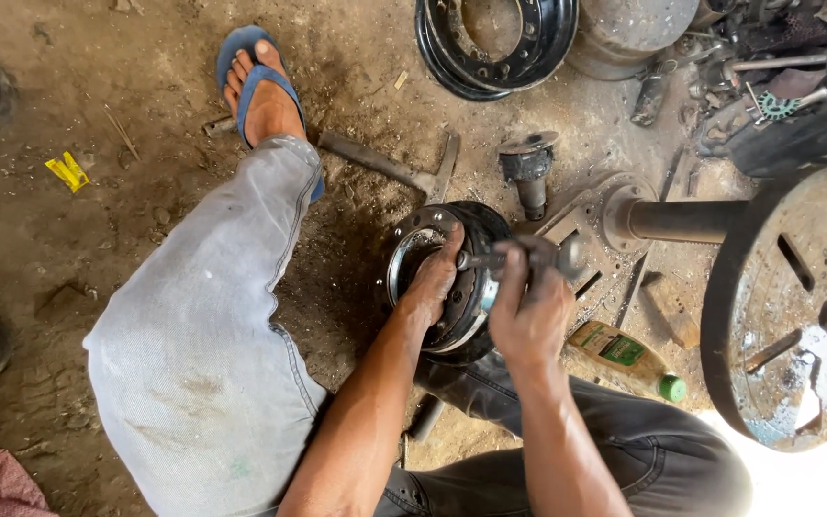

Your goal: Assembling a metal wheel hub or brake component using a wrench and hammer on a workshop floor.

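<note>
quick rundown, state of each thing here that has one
wheel hub: on the dirt floor, open centre facing up, greasy
left hand: resting on the hub rim, grip not closed on anything
right hand: grip shut on a dark metal tool over the hub
plastic bottle: lying on its side, green cap on
black wheel rim: lying flat, unused
sandal: on the person's foot

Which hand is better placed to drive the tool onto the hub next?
Probably the right hand: it already grips the dark metal rod-shaped tool above the round black steel wheel hub. The left hand rests on the hub's rim, steadying it.
</note>
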